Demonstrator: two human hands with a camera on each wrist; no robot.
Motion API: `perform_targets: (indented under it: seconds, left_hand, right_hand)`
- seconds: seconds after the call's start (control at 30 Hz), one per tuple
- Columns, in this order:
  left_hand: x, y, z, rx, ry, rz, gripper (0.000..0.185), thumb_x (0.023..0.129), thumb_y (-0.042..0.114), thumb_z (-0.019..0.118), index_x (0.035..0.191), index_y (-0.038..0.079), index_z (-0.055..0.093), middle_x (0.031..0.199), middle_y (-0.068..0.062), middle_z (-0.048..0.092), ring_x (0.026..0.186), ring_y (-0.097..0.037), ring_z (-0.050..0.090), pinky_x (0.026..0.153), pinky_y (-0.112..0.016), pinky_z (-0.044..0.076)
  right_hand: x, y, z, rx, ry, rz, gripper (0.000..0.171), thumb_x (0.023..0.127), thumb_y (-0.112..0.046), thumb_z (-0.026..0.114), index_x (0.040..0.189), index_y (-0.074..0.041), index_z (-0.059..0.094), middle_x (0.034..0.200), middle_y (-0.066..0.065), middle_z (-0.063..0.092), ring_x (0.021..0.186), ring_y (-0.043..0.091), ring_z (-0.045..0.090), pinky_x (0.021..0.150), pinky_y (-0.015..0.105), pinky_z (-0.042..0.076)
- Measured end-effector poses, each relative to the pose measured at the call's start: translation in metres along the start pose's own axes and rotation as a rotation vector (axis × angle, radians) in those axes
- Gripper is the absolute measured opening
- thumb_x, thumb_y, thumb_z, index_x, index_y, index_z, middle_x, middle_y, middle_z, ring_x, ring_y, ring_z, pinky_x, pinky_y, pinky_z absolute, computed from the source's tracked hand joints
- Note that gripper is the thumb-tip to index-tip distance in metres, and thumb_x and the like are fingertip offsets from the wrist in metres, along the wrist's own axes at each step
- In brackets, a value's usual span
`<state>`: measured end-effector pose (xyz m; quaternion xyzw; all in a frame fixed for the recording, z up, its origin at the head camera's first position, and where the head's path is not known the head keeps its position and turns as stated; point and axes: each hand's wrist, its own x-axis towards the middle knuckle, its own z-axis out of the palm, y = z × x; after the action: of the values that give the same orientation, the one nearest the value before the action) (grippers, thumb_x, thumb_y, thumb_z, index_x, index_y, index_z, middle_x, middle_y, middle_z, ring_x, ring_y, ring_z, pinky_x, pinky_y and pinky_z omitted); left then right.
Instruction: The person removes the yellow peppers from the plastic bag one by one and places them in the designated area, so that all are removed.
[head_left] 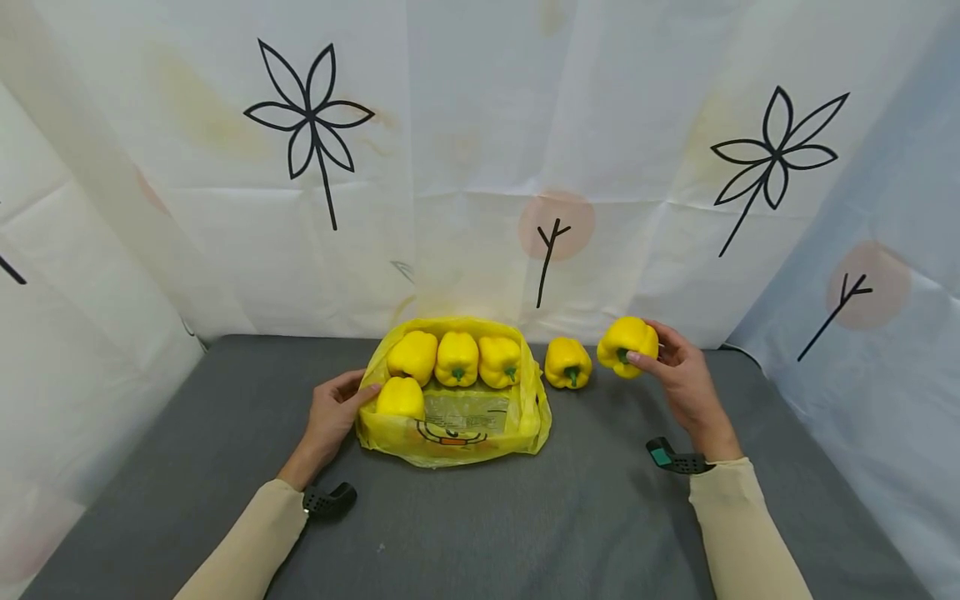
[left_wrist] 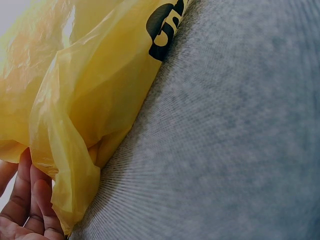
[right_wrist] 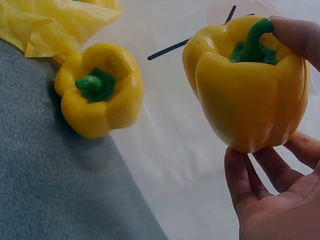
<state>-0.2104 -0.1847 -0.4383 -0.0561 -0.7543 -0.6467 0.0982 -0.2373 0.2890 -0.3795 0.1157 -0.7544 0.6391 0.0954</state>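
Note:
A yellow plastic bag (head_left: 450, 446) lies opened out on the grey table, with several yellow bell peppers (head_left: 457, 360) inside. My left hand (head_left: 333, 417) holds the bag's left rim, thumb over the edge; in the left wrist view, its fingers (left_wrist: 20, 200) go partly behind the plastic. Right of the bag, my right hand (head_left: 686, 383) grips a yellow bell pepper (right_wrist: 250, 100) above the table, thumb at its green stem and fingertips under its base. Between the bag and that hand, another yellow bell pepper (head_left: 567, 363) rests on the table, stem facing the front.
The grey table (head_left: 480, 533) runs back to a white curtain (head_left: 465, 167) printed with black flowers and twigs. Light fabric also hangs along the left and right sides. A dark band with a camera (head_left: 678, 458) sits on each wrist.

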Motion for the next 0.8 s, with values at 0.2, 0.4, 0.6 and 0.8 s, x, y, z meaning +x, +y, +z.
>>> perform_targets:
  seconds: [0.2,0.4,0.6,0.8]
  left_hand:
    - [-0.001,0.000,0.000,0.000,-0.002,0.007,0.036,0.090,0.013,0.064,0.119,-0.008,0.059,0.113,-0.027,0.058,0.083,-0.007,0.058,0.071,-0.018,0.049]
    - [-0.001,0.000,0.000,-0.004,-0.004,0.006,0.036,0.090,0.013,0.064,0.119,-0.008,0.059,0.112,-0.028,0.058,0.083,-0.007,0.058,0.070,-0.018,0.049]
    - [0.000,0.000,0.000,0.001,-0.003,0.010,0.036,0.090,0.013,0.064,0.119,-0.008,0.059,0.112,-0.027,0.058,0.083,-0.007,0.058,0.070,-0.018,0.049]
    - [0.000,0.001,0.000,0.013,0.002,0.004,0.036,0.090,0.013,0.064,0.119,-0.007,0.059,0.112,-0.026,0.059,0.083,-0.006,0.058,0.070,-0.018,0.049]
  right_hand:
    - [0.000,0.004,-0.005,0.015,0.018,0.016,0.060,0.087,-0.012,0.067,0.140,-0.004,0.040,0.125,0.003,0.047,0.105,0.015,0.050,0.084,0.014,0.044]
    - [0.000,0.010,-0.008,0.013,0.030,0.038,0.061,0.087,-0.013,0.067,0.141,-0.004,0.039,0.128,0.004,0.045,0.108,0.015,0.048,0.085,0.013,0.043]
    - [0.000,0.017,-0.011,0.003,0.024,0.068,0.064,0.088,-0.015,0.067,0.143,-0.005,0.036,0.131,0.004,0.043,0.111,0.014,0.046,0.086,0.013,0.042]
    - [0.000,0.021,-0.014,-0.025,0.020,0.084,0.065,0.088,-0.018,0.067,0.143,-0.006,0.035,0.132,0.006,0.041,0.111,0.014,0.045,0.085,0.013,0.042]
